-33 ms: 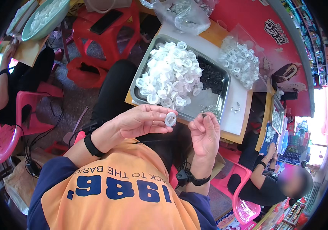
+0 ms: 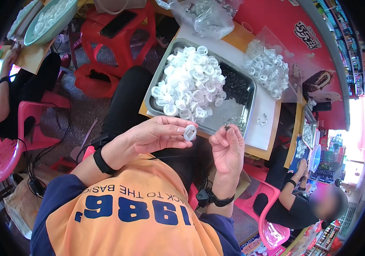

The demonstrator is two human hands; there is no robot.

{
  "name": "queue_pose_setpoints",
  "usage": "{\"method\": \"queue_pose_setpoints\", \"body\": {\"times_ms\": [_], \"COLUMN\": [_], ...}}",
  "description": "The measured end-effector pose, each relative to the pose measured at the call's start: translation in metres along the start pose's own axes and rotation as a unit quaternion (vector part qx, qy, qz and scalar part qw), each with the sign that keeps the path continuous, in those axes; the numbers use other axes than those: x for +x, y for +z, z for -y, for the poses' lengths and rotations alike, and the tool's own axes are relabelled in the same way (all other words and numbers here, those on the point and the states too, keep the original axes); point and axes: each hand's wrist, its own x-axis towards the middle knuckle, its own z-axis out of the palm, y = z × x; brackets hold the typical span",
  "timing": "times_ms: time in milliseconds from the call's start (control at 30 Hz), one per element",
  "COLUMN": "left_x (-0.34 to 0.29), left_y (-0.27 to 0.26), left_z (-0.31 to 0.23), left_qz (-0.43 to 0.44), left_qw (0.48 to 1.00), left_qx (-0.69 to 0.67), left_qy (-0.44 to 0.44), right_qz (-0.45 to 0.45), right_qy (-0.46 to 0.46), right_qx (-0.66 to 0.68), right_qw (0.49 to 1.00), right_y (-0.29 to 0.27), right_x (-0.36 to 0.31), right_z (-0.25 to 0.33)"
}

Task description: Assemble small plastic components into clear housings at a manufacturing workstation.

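My left hand pinches a round white plastic piece with a small opening in it, holding it just off the tray's near edge. To its right, my right hand is closed, thumb against forefinger, on a tiny dark part whose kind is too small to make out. The two hands are apart. Beyond them lies a metal tray. It holds a heap of similar white plastic pieces, a pile of small black parts and a few small, shiny bits near its right corner.
Right of the tray, a clear bag holds more white pieces; small loose parts lie on the white board. Another clear bag sits behind. A red stool bears a phone. People sit at both sides.
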Motion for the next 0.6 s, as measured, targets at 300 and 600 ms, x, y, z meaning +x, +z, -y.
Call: {"method": "queue_pose_setpoints", "body": {"times_ms": [300,600], "left_x": [-0.0003,-0.0015], "left_y": [-0.0029,-0.0038], "left_z": [-0.0008,0.0005], "left_qz": [0.003,-0.002], "left_qw": [1.000,1.000], "left_qx": [-0.005,0.000], "left_qy": [-0.009,-0.010], "right_qz": [0.007,0.008], "right_qy": [0.074,0.107], "right_qx": [0.077,0.109], "right_qw": [0.994,0.988], "right_y": [0.0012,-0.0008], "right_x": [0.0004,-0.0003], "right_z": [-0.0042,-0.0048]}}
